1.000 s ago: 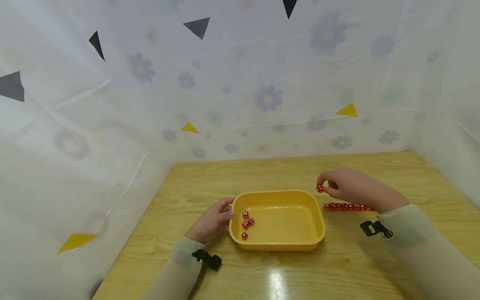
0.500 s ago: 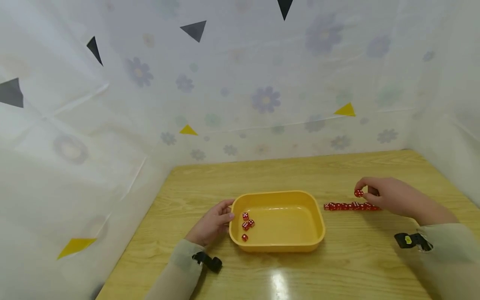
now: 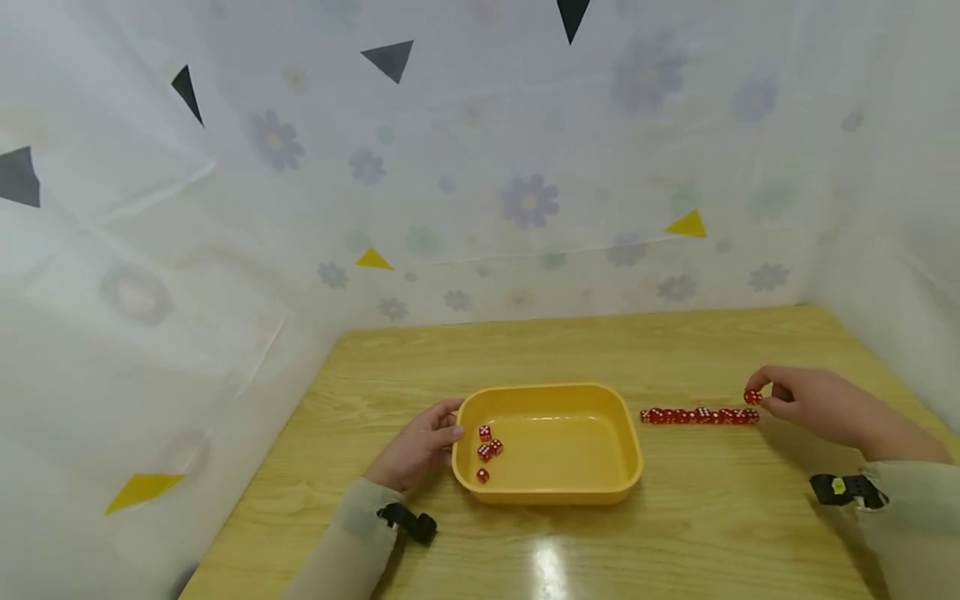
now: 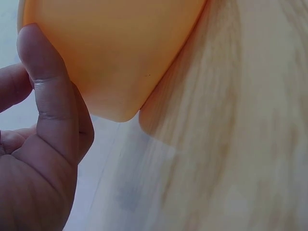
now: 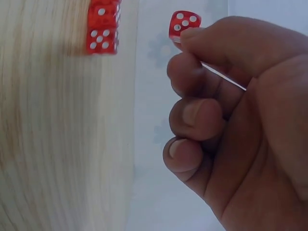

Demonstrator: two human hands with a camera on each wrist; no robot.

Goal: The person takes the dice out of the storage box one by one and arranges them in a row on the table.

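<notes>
At right, the right hand [image 3: 813, 403] pinches 1 red die [image 3: 752, 397]; left hand [image 3: 420, 442] rests relaxed against the yellow tray [image 3: 547, 493]

Scene is evenly, softly lit from overhead; a white glare patch is seen on the table [image 3: 550, 569] near the front edge, and only faint shadows are cast under the tray [image 3: 551, 493]. Head view is bent at the edges, wide-angle. Wrist views are blurred close-up, esp. wood grain.

No words, labels or brands can be read. Only white pips show: five on the end die of the row [image 5: 101, 41], four on the pinched die [image 5: 184, 22].
</notes>
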